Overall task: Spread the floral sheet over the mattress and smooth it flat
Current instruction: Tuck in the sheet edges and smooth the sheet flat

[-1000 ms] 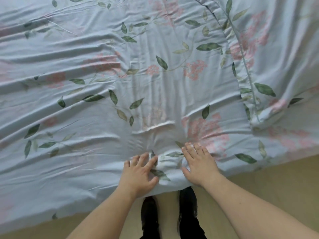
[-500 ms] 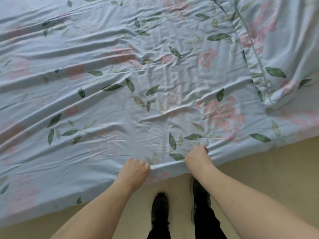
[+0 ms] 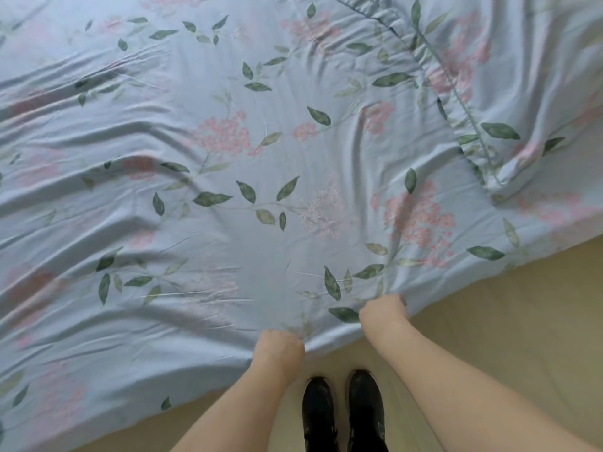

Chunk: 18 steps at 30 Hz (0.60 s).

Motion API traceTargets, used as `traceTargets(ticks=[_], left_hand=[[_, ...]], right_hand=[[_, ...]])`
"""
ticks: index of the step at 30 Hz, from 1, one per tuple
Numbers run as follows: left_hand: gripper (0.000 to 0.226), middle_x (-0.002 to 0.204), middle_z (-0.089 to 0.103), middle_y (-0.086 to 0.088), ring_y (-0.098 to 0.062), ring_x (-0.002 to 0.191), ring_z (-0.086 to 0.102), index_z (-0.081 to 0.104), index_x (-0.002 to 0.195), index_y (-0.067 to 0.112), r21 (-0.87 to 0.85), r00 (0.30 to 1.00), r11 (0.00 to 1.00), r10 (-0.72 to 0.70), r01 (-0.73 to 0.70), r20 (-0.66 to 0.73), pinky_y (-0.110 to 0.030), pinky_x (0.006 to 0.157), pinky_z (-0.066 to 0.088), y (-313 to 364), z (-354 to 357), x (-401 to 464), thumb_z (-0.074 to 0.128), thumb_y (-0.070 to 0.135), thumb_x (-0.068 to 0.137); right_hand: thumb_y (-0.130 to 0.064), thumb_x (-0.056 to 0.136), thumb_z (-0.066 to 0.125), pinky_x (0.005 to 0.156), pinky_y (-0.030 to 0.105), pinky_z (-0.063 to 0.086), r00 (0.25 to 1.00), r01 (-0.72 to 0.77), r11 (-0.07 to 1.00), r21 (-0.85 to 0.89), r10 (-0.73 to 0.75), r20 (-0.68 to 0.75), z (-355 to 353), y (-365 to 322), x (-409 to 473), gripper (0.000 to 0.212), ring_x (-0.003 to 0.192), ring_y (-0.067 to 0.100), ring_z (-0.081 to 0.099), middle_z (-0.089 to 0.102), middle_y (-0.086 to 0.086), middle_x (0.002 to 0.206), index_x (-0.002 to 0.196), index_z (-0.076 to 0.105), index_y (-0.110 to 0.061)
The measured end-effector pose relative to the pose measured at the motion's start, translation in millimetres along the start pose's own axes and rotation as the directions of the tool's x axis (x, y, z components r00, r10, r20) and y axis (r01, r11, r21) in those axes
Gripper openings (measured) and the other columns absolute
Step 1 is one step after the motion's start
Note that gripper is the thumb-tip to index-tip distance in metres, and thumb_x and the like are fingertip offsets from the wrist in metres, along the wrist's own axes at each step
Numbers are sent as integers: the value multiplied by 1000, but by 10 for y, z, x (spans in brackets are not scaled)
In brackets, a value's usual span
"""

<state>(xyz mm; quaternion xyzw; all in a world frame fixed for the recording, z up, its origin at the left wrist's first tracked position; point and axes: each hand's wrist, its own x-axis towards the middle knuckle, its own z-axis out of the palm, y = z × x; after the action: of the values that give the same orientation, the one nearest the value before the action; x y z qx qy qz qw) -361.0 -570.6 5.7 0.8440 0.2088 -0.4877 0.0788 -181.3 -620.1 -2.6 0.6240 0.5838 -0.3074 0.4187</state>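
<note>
A pale blue floral sheet [image 3: 261, 177] with pink blossoms and green leaves covers the mattress, which is fully hidden beneath it. Long wrinkles run across its left half. At the upper right, a folded-over hemmed flap [image 3: 509, 102] of the sheet lies on top. My left hand [image 3: 279, 349] is fisted on the sheet's near edge, fingers curled under the fabric. A short way to the right, my right hand [image 3: 385, 313] grips the same edge, and the fabric fans out in taut creases from both fists.
Beige floor [image 3: 522, 337] runs along the near side of the bed. My two black shoes [image 3: 342, 412] stand close to the edge, between my forearms.
Both hands went from lying flat on the sheet to closing on its near edge. The sheet has been drawn toward me and its middle looks flatter.
</note>
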Motion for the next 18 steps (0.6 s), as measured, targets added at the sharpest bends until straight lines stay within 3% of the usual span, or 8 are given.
traceTargets(ticks=[2, 4, 6, 8, 9, 11, 14, 18], left_hand=[[25, 113, 64, -5, -26, 103, 61, 63, 112, 14, 21, 1000, 1000, -6, 6, 11, -34, 81, 44, 32, -61, 111, 47, 10, 93], [22, 109, 66, -4, -27, 101, 61, 64, 108, 15, 1, 996, 1000, 27, -27, -79, -34, 79, 42, 88, -205, 222, 48, 14, 92], [21, 106, 66, -6, -29, 100, 61, 62, 105, 14, -45, 962, 996, 61, -76, -266, -34, 75, 39, 183, -425, 363, 47, 19, 92], [23, 104, 64, -8, -30, 98, 59, 58, 103, 13, -34, 903, 992, 99, -124, -417, -35, 70, 33, 279, -600, 476, 43, 28, 93], [23, 102, 63, -8, -30, 95, 58, 55, 102, 13, -9, 882, 990, 119, -139, -456, -36, 68, 30, 337, -674, 525, 43, 31, 94], [17, 97, 63, -7, -28, 89, 58, 52, 96, 14, 43, 876, 988, 149, -145, -458, -35, 66, 31, 460, -769, 630, 44, 29, 95], [13, 90, 65, -7, -27, 83, 61, 55, 91, 14, 71, 901, 989, 149, -131, -408, -35, 66, 37, 553, -855, 745, 43, 12, 94], [17, 85, 66, -9, -27, 68, 53, 51, 82, 15, -15, 918, 984, 158, -176, -364, -34, 62, 35, 597, -930, 762, 39, 13, 94]], right_hand=[[-22, 91, 46, 83, 32, 45, 994, -113, 898, 425, 101, 51, 122, 129, -10, 26, 102, 22, 59, 61, 2, 114, 113, 60, -17], [-37, 94, 39, 80, 31, 47, 953, -278, 564, 778, 265, 149, 295, 339, -3, 36, 98, 25, 60, 62, 7, 111, 109, 61, -13], [-51, 96, 32, 85, 34, 46, 863, -361, 131, 923, 422, 278, 515, 610, 92, 58, 107, 32, 58, 60, 16, 121, 122, 58, -5], [-66, 88, 33, 73, 34, 44, 780, -316, -240, 918, 486, 395, 714, 817, 310, 77, 100, 32, 58, 58, 18, 117, 129, 53, -3], [-70, 82, 34, 65, 32, 41, 759, -264, -360, 895, 494, 423, 780, 875, 415, 83, 91, 29, 55, 57, 16, 108, 128, 53, -3], [-59, 83, 36, 66, 34, 40, 733, -169, -454, 875, 536, 419, 889, 957, 589, 72, 85, 27, 52, 59, 17, 101, 119, 60, -1], [-32, 91, 40, 69, 34, 45, 731, -114, -474, 873, 554, 397, 938, 976, 596, 40, 86, 34, 62, 66, 23, 100, 105, 65, -4], [-35, 89, 42, 83, 44, 53, 713, -131, -523, 842, 540, 446, 1092, 1016, 523, 40, 90, 36, 66, 69, 21, 102, 104, 68, -8]])
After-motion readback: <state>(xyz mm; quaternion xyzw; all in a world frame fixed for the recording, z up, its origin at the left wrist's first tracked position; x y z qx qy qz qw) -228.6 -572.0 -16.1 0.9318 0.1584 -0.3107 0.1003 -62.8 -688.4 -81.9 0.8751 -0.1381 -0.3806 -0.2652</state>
